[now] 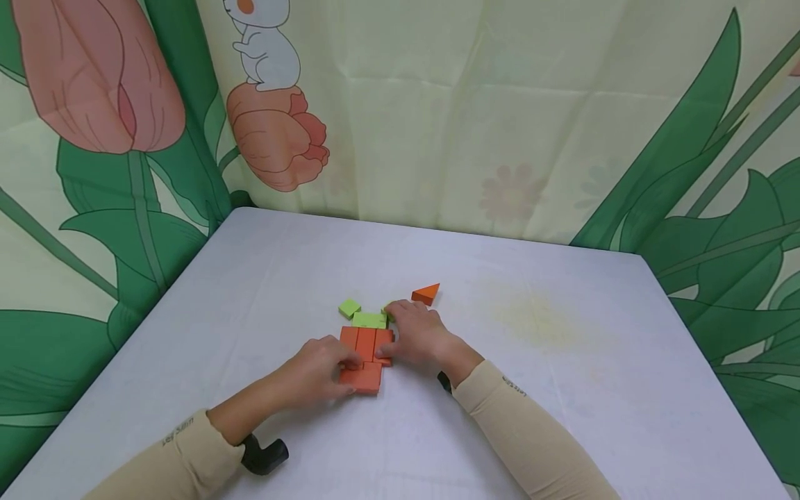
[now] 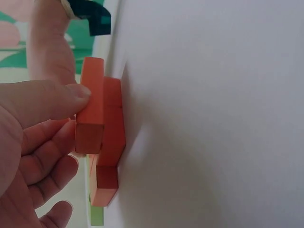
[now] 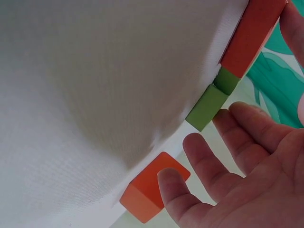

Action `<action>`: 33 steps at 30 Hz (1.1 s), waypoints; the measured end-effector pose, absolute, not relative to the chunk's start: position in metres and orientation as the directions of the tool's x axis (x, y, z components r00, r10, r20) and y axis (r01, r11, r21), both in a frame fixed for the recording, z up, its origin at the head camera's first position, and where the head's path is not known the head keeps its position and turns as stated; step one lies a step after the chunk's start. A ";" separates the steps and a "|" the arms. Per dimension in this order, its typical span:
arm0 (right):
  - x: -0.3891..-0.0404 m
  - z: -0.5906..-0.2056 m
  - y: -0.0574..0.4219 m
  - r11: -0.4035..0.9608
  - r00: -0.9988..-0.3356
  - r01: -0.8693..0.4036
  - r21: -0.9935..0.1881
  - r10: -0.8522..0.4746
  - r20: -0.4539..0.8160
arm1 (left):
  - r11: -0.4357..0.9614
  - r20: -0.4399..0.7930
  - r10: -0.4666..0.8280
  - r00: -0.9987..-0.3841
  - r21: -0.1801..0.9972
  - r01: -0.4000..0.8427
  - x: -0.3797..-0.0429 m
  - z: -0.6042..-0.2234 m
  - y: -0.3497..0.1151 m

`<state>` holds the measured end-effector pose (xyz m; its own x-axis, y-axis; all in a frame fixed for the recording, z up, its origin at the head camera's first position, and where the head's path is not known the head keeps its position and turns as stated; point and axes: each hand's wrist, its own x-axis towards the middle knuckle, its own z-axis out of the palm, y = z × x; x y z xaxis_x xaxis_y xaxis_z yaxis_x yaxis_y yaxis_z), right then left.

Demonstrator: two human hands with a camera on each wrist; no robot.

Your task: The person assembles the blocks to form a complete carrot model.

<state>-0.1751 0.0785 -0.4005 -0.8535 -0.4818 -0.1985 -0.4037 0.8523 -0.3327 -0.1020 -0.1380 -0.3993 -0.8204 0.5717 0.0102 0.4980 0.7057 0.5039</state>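
Note:
Several orange-red blocks lie side by side flat on the table. At their near end, my left hand pinches another orange-red block; the thumb presses its near face. My right hand reaches over the right side, its thumb at the orange blocks' edge and its fingertips by a small green block. The fingers look loosely extended in the right wrist view. A green rectangular block sits against the far end of the orange group, with a green square block at its left corner.
Beyond the right fingers lies an orange triangular block, apart from the group. White cloth covers the table, with a faint yellowish stain at the right. A printed curtain hangs along the back edge.

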 end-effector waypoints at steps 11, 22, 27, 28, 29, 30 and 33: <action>-0.174 -0.400 0.079 0.842 -0.852 -0.403 -0.359 -0.489 -0.190 | 0.678 0.016 0.603 -0.798 0.517 0.522 -0.092 -0.405 -0.135; -0.175 -0.401 0.080 0.840 -0.851 -0.398 -0.368 -0.488 -0.193 | 0.757 0.018 0.535 -0.845 0.434 0.488 -0.088 -0.408 -0.128; -0.175 -0.402 0.080 0.842 -0.853 -0.399 -0.364 -0.486 -0.190 | 0.789 0.025 0.470 -0.883 0.436 0.432 -0.088 -0.408 -0.127; -0.175 -0.402 0.080 0.841 -0.852 -0.400 -0.365 -0.487 -0.190 | 0.799 0.028 0.464 -0.886 0.419 0.432 -0.088 -0.408 -0.127; -0.175 -0.402 0.080 0.840 -0.852 -0.400 -0.366 -0.488 -0.189 | 0.808 0.028 0.456 -0.890 0.407 0.427 -0.088 -0.408 -0.127; -0.175 -0.402 0.080 0.839 -0.852 -0.402 -0.366 -0.489 -0.188 | 0.817 0.026 0.445 -0.895 0.397 0.418 -0.087 -0.408 -0.127; -0.175 -0.402 0.080 0.838 -0.851 -0.404 -0.367 -0.491 -0.183 | 0.836 0.010 0.417 -0.909 0.388 0.387 -0.086 -0.408 -0.127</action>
